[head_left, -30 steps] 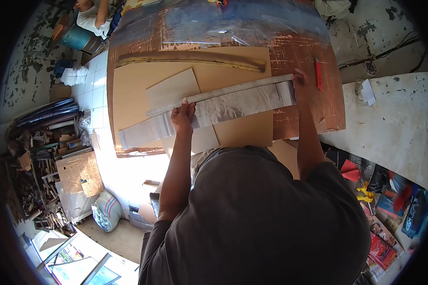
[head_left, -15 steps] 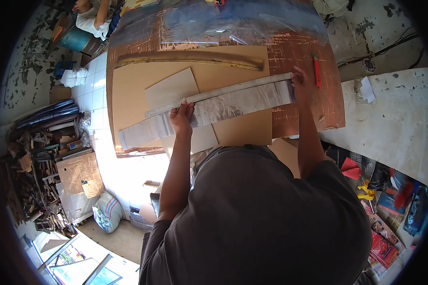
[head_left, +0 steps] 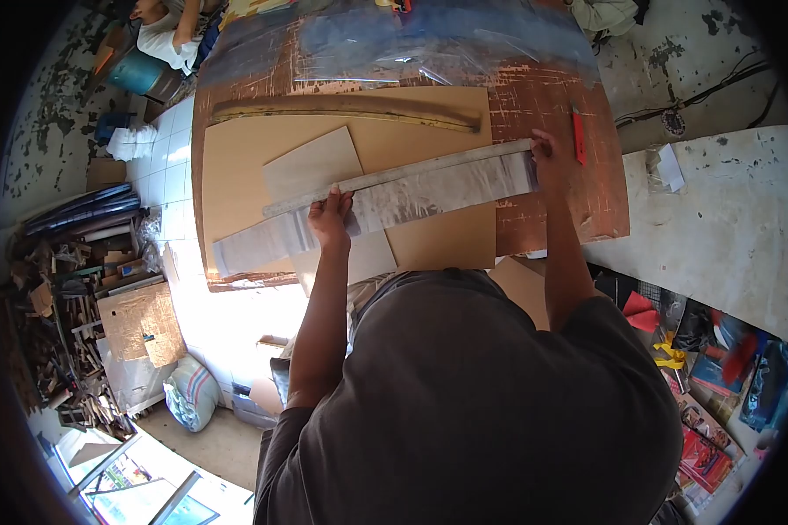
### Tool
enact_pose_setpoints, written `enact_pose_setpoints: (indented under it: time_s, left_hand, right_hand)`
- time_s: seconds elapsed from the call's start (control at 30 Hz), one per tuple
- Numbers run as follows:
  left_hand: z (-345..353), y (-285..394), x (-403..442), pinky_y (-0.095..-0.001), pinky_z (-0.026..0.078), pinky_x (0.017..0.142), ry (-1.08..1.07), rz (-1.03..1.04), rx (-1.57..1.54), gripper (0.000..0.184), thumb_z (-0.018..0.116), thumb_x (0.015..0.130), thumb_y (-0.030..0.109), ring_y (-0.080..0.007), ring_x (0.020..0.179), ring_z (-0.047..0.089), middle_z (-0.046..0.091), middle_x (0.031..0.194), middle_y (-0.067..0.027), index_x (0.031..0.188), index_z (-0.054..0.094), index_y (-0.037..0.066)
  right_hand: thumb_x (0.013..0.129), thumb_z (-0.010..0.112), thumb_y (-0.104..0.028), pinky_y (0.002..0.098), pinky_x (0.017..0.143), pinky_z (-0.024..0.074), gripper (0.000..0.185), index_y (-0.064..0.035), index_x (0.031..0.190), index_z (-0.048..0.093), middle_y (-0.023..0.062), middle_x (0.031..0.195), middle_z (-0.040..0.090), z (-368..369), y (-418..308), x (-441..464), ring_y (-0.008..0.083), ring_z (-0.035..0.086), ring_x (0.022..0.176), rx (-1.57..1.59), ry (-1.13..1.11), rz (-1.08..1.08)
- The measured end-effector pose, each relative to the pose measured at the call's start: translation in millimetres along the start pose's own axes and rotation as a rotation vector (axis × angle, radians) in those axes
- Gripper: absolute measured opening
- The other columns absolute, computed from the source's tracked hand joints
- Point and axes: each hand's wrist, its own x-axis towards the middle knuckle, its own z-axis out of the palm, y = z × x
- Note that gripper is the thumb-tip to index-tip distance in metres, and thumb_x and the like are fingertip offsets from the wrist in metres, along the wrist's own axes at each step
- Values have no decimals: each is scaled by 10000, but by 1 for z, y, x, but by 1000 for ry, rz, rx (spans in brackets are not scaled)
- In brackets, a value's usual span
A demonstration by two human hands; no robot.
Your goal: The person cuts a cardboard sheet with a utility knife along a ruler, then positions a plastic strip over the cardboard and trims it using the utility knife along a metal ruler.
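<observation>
Two hands engaged: my L. hand [head_left: 330, 219] is pinching the narrow bar [head_left: 438, 165] at the grey strip [head_left: 411, 198]; my R. hand [head_left: 546, 159] is touching the right end, fingers part-curled, exact hold can't tell. Strip is spanning from nr. table's [head_left: 604, 197] near-left corner toward right edge. Done: bar aligned approx. lengthwise. Untouched: red tool [head_left: 578, 137], lying nr. right edge.

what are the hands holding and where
The thin bar: left hand grips toward its left end; right hand at its right end, grip unclear.
</observation>
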Motion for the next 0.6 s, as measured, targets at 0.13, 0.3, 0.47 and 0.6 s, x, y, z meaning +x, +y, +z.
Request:
enact_pose_setpoints:
  time_s: [0.13, 0.3, 0.47, 0.6]
  left_hand:
    - [0, 2, -3, -272, 602, 733, -1, 16, 21, 175, 698, 938, 115, -215, 831, 725, 682, 902, -107, 986, 585, -10]
    - [-1, 1, -3, -271, 604, 739, -19, 34, 23, 193, 696, 939, 121, -216, 839, 725, 683, 908, -116, 990, 585, -28]
    - [-2, 0, -3, -269, 608, 745, -26, 39, 38, 210, 692, 943, 129, -221, 840, 725, 688, 912, -132, 981, 576, -42]
    - [0, 2, -5, -276, 611, 729, -38, 49, 57, 212, 673, 959, 148, -236, 837, 730, 694, 913, -159, 958, 563, -34]
  right_hand:
    - [930, 658, -96, 263, 696, 532, 260, -103, 1188, 693, 3, 926, 683, 2, 17, 4, 92, 622, 808, 127, 50, 11]
    - [915, 688, -144, 295, 729, 523, 227, -79, 1132, 702, 24, 860, 677, 2, 8, -2, 127, 624, 763, -175, 222, -179]
    - [873, 744, -205, 306, 722, 503, 250, -75, 1084, 710, 32, 836, 667, 1, -2, -9, 138, 619, 764, -306, 116, -52]
    - [869, 750, -214, 310, 723, 502, 247, -81, 1073, 715, 27, 840, 661, -2, 4, -9, 137, 610, 770, -254, 111, -106]
